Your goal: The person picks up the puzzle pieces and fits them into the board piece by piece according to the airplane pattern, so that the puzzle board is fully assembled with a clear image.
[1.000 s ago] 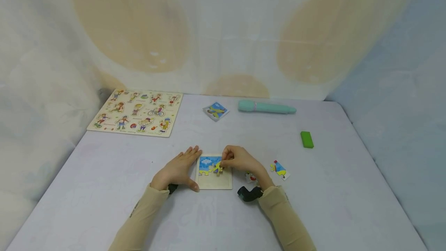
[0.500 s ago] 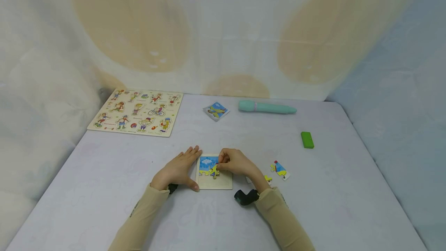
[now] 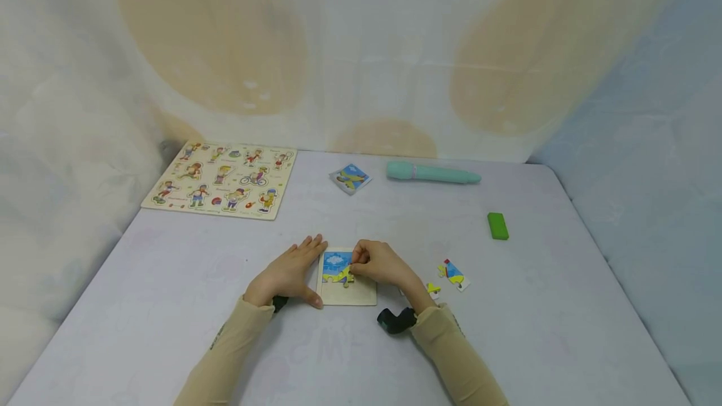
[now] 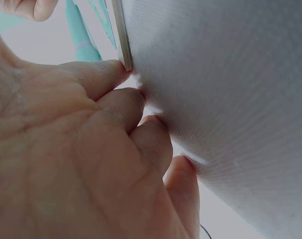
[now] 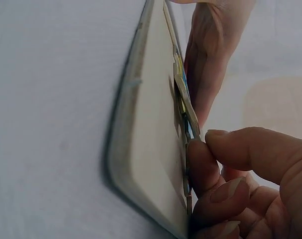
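Lying far left: picture board (image 3: 219,180), flat on the worktop (image 3: 553,306).
Left hand (image 3: 289,273): uncurled, fingers reaching forward and thumb spread toward the near corner; fingertips rest on the worktop, one touching the rim of the puzzle tray (image 3: 361,296).
Tray filling: joined sky pieces (image 3: 336,260) occupy the far left part; the near strip is bare wood. The far right corner is hidden by fingers, so the picture seems well under way but unfinished.
Yellow piece (image 3: 346,277): over the tray, beside the joined pieces, tilted in the right wrist view; probably not seated yet.
Right hand (image 3: 383,263): arched in from the right, pinching the yellow piece between thumb and forefinger, other fingers curled under.
Loose pieces (image 3: 455,274): right of the tray, some partly behind the wrist; these appear left to place.
Green block (image 3: 498,226): farthest right, apart from everything.
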A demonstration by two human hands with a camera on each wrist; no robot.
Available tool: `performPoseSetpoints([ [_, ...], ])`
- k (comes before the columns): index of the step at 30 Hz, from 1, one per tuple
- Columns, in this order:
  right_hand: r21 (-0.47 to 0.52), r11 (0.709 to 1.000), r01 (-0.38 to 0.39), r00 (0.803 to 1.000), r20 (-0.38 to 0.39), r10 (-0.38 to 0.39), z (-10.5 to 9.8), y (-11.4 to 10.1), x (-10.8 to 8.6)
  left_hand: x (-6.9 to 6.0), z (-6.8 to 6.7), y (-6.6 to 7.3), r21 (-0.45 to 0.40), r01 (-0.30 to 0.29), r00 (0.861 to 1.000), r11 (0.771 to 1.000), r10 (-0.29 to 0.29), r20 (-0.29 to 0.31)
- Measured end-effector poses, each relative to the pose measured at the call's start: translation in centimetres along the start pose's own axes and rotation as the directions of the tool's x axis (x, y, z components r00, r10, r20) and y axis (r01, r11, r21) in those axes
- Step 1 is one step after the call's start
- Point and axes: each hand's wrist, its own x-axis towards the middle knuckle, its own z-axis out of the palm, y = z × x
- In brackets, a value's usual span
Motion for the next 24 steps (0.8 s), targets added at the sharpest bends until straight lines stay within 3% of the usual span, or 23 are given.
performPoseSetpoints([
  [14,0.007,1.000,0.008,1.000,-0.018,-0.008,-0.7,0.0,0.1,0.1,-0.2,0.0,-0.010,-0.004,1.000,1.000,0.003,-0.013],
  [24,0.041,0.998,-0.038,0.994,-0.103,0.042,-3.6,2.0,-1.0,0.1,0.0,0.1,-0.015,0.014,1.000,1.000,-0.014,0.000],
])
